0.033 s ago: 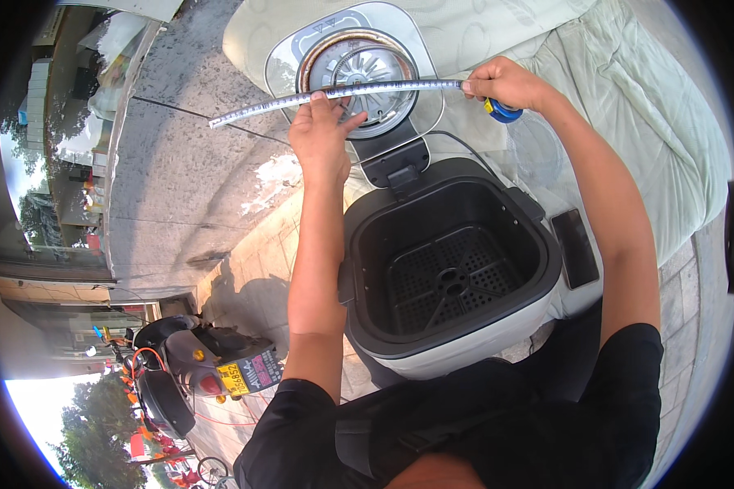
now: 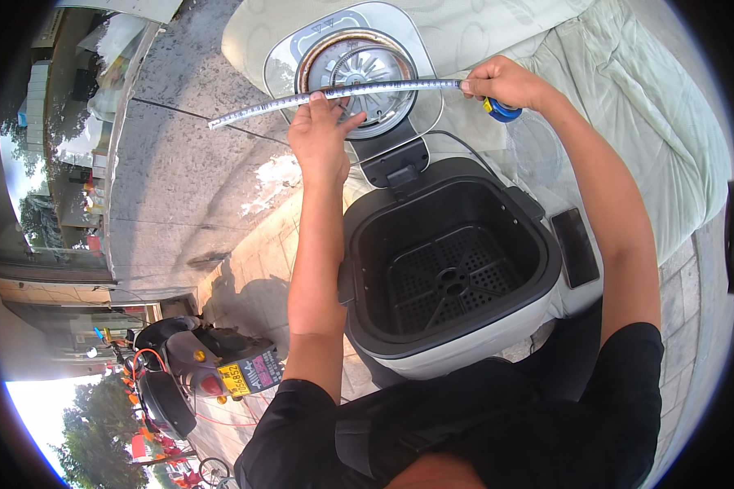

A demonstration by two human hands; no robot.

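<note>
Between my hands stretches the pale blade [image 2: 400, 85] of a tape measure, its free end pointing out to the left. My right hand [image 2: 510, 84] is closed on the tape near its blue and yellow case [image 2: 504, 112], which hangs just under the fingers. My left hand [image 2: 320, 138] pinches the blade at its lower edge, with some fingers apart. Behind the tape is a raised lid [image 2: 422, 61] with a round metal underside [image 2: 383, 106]. That lid is hinged to a light-coloured cooker, like an air fryer, whose black basket [image 2: 457, 236] has a perforated bottom.
A pale fabric cover [image 2: 644, 138] spreads under and beyond the appliance. On the right lies a dark phone-like slab [image 2: 575, 247]. A dark cable [image 2: 473, 151] runs behind the basket. A parked scooter [image 2: 200, 367] stands at the lower left on paving.
</note>
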